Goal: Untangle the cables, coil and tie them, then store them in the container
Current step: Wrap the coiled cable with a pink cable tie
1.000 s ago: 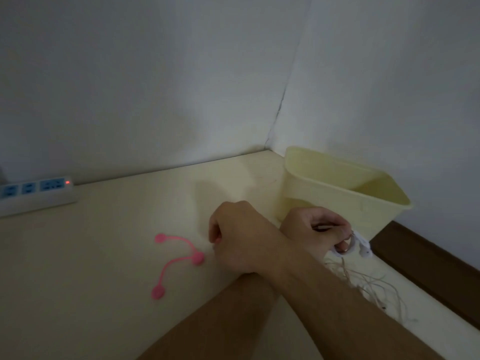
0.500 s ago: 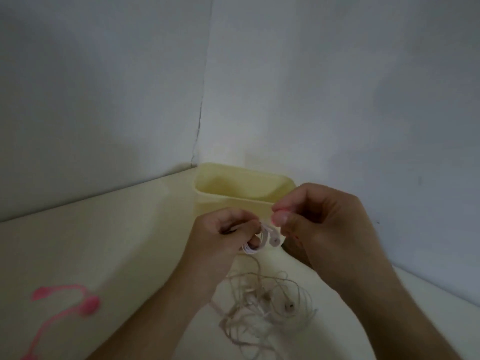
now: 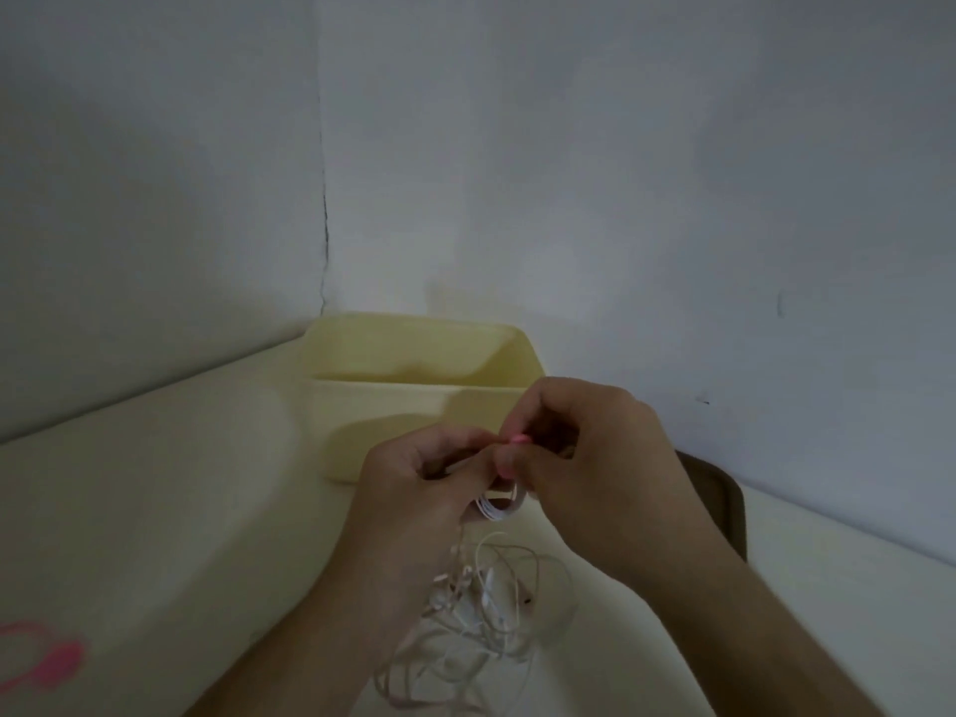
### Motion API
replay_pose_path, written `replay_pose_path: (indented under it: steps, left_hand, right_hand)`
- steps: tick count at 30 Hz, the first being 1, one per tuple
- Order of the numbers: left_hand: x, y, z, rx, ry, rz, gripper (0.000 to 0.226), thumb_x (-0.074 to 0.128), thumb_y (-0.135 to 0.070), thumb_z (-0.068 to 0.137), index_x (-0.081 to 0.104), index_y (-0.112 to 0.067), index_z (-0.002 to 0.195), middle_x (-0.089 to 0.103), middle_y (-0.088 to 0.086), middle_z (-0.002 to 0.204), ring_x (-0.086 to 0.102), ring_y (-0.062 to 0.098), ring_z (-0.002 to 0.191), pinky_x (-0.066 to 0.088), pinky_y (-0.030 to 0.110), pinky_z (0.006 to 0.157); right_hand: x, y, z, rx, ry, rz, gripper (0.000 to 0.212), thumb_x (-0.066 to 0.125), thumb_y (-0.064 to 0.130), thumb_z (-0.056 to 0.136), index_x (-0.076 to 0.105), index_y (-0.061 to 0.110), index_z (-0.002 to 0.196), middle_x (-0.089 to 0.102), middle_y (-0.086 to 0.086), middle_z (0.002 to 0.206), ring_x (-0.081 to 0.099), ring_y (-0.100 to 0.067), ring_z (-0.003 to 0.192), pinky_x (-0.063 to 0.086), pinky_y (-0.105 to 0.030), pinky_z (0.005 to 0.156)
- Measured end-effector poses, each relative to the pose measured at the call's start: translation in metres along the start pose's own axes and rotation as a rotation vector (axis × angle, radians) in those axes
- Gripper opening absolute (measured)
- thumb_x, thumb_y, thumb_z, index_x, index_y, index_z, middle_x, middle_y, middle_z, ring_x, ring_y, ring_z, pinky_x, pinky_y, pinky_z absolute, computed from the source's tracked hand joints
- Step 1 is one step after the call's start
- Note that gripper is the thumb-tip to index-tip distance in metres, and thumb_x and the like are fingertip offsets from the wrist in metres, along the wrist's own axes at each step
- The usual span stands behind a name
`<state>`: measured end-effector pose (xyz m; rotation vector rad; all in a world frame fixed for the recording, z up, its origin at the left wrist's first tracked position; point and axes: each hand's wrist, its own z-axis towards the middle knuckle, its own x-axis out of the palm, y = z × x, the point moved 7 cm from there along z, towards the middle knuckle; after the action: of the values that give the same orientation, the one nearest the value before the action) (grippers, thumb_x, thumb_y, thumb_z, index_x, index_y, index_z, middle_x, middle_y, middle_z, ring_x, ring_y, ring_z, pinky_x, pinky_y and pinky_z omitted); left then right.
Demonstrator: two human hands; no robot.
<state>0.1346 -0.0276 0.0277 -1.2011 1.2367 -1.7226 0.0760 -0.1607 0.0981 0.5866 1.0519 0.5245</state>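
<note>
My left hand (image 3: pixel 414 489) pinches a small coil of white cable (image 3: pixel 499 507) in front of the pale yellow container (image 3: pixel 414 401). Touching it from the right, my right hand (image 3: pixel 595 468) grips a pink tie (image 3: pixel 519 438) between its fingertips, just above the coil. Most of the coil is hidden by the fingers. Below the hands a loose tangle of white and pinkish earphone cables (image 3: pixel 481 613) lies on the cream table (image 3: pixel 155 509).
More pink ties (image 3: pixel 44 659) lie at the table's left front edge. The container stands in the corner where two grey walls meet. A dark brown object (image 3: pixel 724 504) sits behind my right hand by the wall.
The view has swung right, shifting the pink ties to the far left. My right hand crossed back from the left with a pink tie and met the left hand at the coil.
</note>
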Motion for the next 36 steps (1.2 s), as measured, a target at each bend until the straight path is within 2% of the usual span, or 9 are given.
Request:
replay_pose_path:
  steps: [4, 10, 14, 17, 20, 24, 27, 31, 36]
  left_hand:
    - [-0.006, 0.007, 0.002, -0.076, -0.025, -0.111, 0.012, 0.079, -0.008, 0.084, 0.081, -0.003, 0.094, 0.078, 0.023, 0.093, 0.078, 0.030, 0.081, 0.063, 0.033, 0.072]
    - [-0.011, 0.011, 0.000, -0.126, -0.010, -0.166, 0.009, 0.073, -0.006, 0.091, 0.081, -0.004, 0.096, 0.078, 0.022, 0.092, 0.076, 0.028, 0.081, 0.062, 0.035, 0.074]
    - [-0.010, 0.013, -0.001, -0.163, 0.028, -0.204, 0.010, 0.075, -0.012, 0.083, 0.082, -0.009, 0.090, 0.078, 0.017, 0.091, 0.076, 0.024, 0.081, 0.062, 0.032, 0.071]
    - [-0.010, 0.012, -0.002, -0.167, 0.065, -0.226, 0.021, 0.076, -0.018, 0.076, 0.080, -0.008, 0.094, 0.078, 0.015, 0.092, 0.076, 0.023, 0.079, 0.061, 0.030, 0.067]
    - [-0.010, 0.014, -0.002, -0.164, 0.072, -0.183, 0.027, 0.075, -0.017, 0.080, 0.076, -0.005, 0.103, 0.077, 0.016, 0.092, 0.076, 0.023, 0.081, 0.061, 0.031, 0.070]
    - [-0.008, 0.013, -0.003, -0.148, 0.088, -0.106, 0.016, 0.068, -0.008, 0.094, 0.076, -0.004, 0.107, 0.078, 0.021, 0.102, 0.076, 0.030, 0.088, 0.063, 0.036, 0.077]
    - [-0.008, 0.008, -0.004, -0.103, 0.135, -0.051, 0.021, 0.072, 0.002, 0.085, 0.076, -0.002, 0.105, 0.077, 0.023, 0.103, 0.076, 0.032, 0.089, 0.063, 0.037, 0.078]
    - [-0.009, 0.004, -0.006, -0.031, 0.127, 0.111, 0.027, 0.075, 0.012, 0.080, 0.077, -0.007, 0.099, 0.078, 0.012, 0.102, 0.077, 0.029, 0.087, 0.063, 0.036, 0.078]
    - [-0.010, 0.004, -0.006, 0.012, 0.056, 0.203, 0.025, 0.079, 0.007, 0.080, 0.078, -0.014, 0.094, 0.079, 0.004, 0.097, 0.077, 0.036, 0.090, 0.063, 0.049, 0.086]
  right_hand:
    - [0.008, 0.001, 0.001, -0.062, 0.003, -0.075, 0.027, 0.086, 0.016, 0.086, 0.067, 0.030, 0.074, 0.071, 0.017, 0.077, 0.067, -0.001, 0.076, 0.055, -0.015, 0.069]
    - [0.015, 0.006, -0.001, -0.192, -0.052, -0.247, 0.027, 0.086, 0.020, 0.081, 0.061, 0.030, 0.078, 0.061, 0.016, 0.076, 0.061, -0.007, 0.079, 0.051, -0.030, 0.061]
    - [0.015, 0.004, -0.004, -0.217, -0.066, -0.304, 0.028, 0.083, 0.025, 0.084, 0.056, 0.032, 0.082, 0.054, 0.016, 0.081, 0.055, -0.007, 0.075, 0.049, -0.032, 0.061]
    - [0.017, 0.004, -0.005, -0.210, 0.001, -0.299, 0.020, 0.076, 0.031, 0.090, 0.060, 0.039, 0.100, 0.056, 0.020, 0.088, 0.057, -0.001, 0.082, 0.051, -0.029, 0.066]
    - [0.019, -0.001, -0.003, -0.147, 0.085, -0.317, 0.004, 0.070, 0.031, 0.095, 0.067, 0.033, 0.093, 0.062, 0.015, 0.077, 0.058, -0.006, 0.075, 0.053, -0.036, 0.065]
    - [0.020, -0.007, -0.003, -0.061, 0.099, -0.316, 0.021, 0.067, 0.030, 0.098, 0.062, 0.024, 0.079, 0.061, 0.008, 0.069, 0.058, -0.009, 0.072, 0.049, -0.033, 0.062]
    - [0.016, -0.010, -0.002, -0.015, 0.066, -0.290, 0.026, 0.072, 0.036, 0.096, 0.065, 0.023, 0.075, 0.063, 0.006, 0.067, 0.058, -0.008, 0.068, 0.048, -0.028, 0.060]
    - [0.012, -0.013, -0.004, 0.043, 0.033, -0.192, 0.025, 0.083, 0.040, 0.088, 0.076, 0.025, 0.070, 0.067, 0.007, 0.062, 0.064, -0.004, 0.071, 0.050, -0.020, 0.061]
    - [0.014, -0.017, -0.004, 0.127, 0.066, -0.110, 0.021, 0.085, 0.039, 0.087, 0.080, 0.029, 0.069, 0.070, 0.013, 0.061, 0.061, 0.003, 0.061, 0.045, -0.012, 0.055]
